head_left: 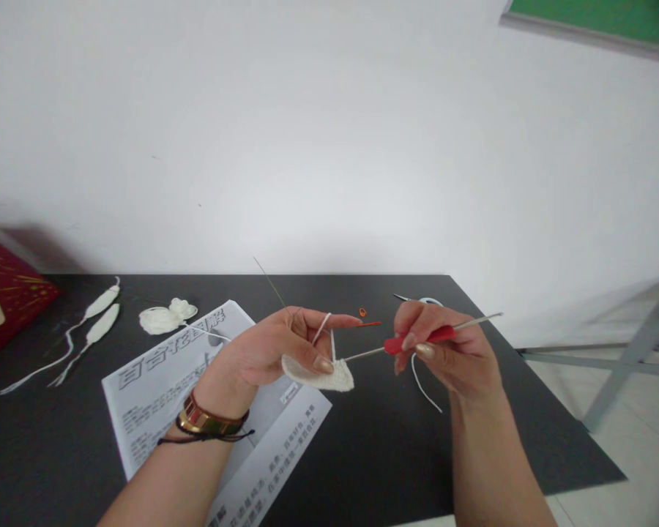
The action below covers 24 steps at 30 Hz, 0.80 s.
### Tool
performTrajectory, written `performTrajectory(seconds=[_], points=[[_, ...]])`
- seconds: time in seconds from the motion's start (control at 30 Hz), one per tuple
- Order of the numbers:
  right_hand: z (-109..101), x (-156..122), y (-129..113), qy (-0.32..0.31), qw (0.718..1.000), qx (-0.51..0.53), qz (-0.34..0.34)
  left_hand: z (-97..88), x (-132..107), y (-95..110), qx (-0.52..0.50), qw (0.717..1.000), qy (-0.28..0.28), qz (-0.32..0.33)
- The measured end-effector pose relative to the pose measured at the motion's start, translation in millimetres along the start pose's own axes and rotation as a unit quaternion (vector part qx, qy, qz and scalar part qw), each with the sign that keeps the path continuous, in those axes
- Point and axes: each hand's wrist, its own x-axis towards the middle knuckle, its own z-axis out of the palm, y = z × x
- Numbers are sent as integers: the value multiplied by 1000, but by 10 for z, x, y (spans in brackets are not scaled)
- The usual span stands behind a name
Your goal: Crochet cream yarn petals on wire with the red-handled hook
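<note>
My left hand (291, 344) pinches a white crocheted piece (324, 375) between thumb and fingers, its index finger stretched out to the right. White yarn (322, 327) loops over that finger and runs down to the piece. In my right hand (444, 351) is a crochet hook (392, 344) with a red grip and metal ends. Its left tip meets the right upper edge of the piece; the exact stitch is too small to make out. A loose white yarn tail (425, 388) hangs below my right hand.
Under my left arm lies a printed pattern sheet (159, 395). A white yarn bundle (165, 318) and two white crocheted petals (103, 322) are at the left, near a red box (11, 300). An orange stitch marker (362, 312) and scissors (429, 301), partly hidden, lie toward the back.
</note>
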Motion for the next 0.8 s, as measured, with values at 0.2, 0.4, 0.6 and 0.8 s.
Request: performTrajectory(seconds=[0.2,0.4,0.6,0.8], points=[[1,5,24,3,1000,12,-2,-19,-8,-18,6,1000,-13,-10],[-4,24,57,15,999,32,-12,-23,-16,-25,16,1000,-19,-2],[36,55,121,74,993,83,29,53,-64,-27,61,997,17,35],[123,133,242,166,962,173,133,139,-101,-8,132,978,114,118]])
